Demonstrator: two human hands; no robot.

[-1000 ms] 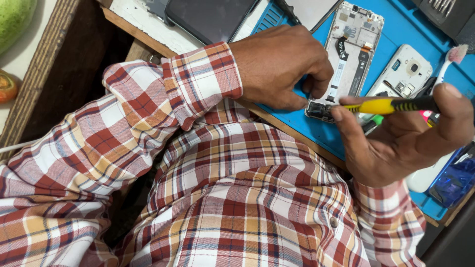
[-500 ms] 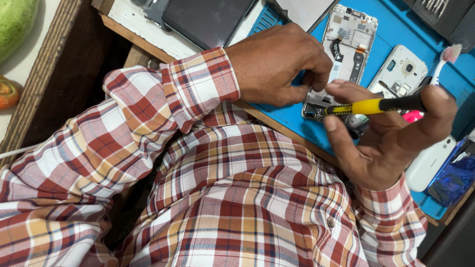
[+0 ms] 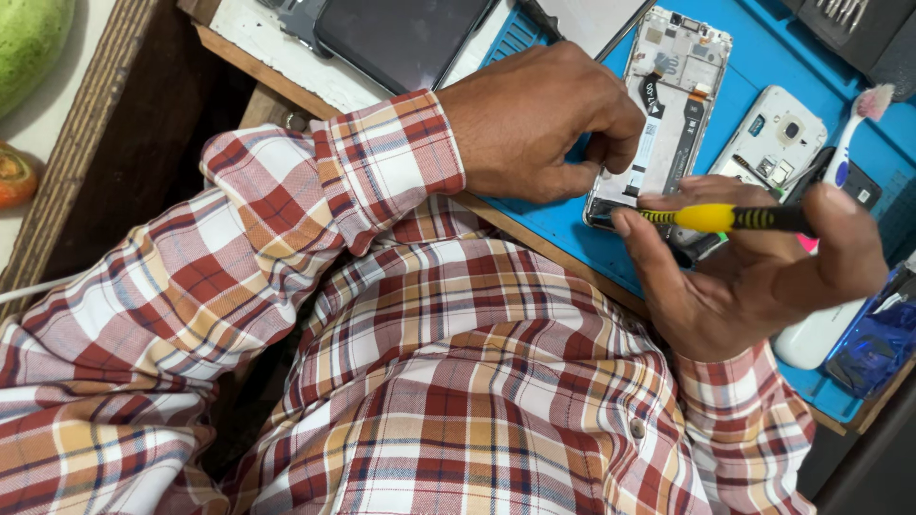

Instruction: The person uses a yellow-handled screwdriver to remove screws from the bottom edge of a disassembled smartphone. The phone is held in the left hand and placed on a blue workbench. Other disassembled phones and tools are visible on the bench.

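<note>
Plaid shirt [image 3: 458, 381]: red, white and tan check, fills the near foreground below the opened phone; sleeves run to both wrists.

Right hand [image 3: 754, 277]: just right of and below the opened phone's lower end; palm turned up, fingers curled and clamped on the screwdriver.

Screwdriver [image 3: 725, 218]: yellow and black handle, lying roughly level across the right hand's fingers; its tip end points left and meets the opened phone's lower edge.

Left hand [image 3: 544, 119]: directly left of the opened phone; fingers bent together, fingertips pinching the phone's lower left side and holding it against the mat.

Opened phone [image 3: 658, 114]: back cover off, white frame, circuit parts and black flex cable showing; lies flat on the mat, long axis running away from the person, between the two hands.

Blue work mat [image 3: 763, 48]: under the opened phone, stretching right and beyond it.

Second white phone body [image 3: 773, 143]: just right of the opened phone, also open-backed, lying on the mat.

Toothbrush [image 3: 854, 129]: white handle, pinkish bristles, right of the second phone body, well right of the opened phone.

Dark tablet [image 3: 401, 38]: screen up, left of and beyond the opened phone, past the left hand.

Green fruit [image 3: 29, 43]: far left of the opened phone, at the frame corner.
</note>
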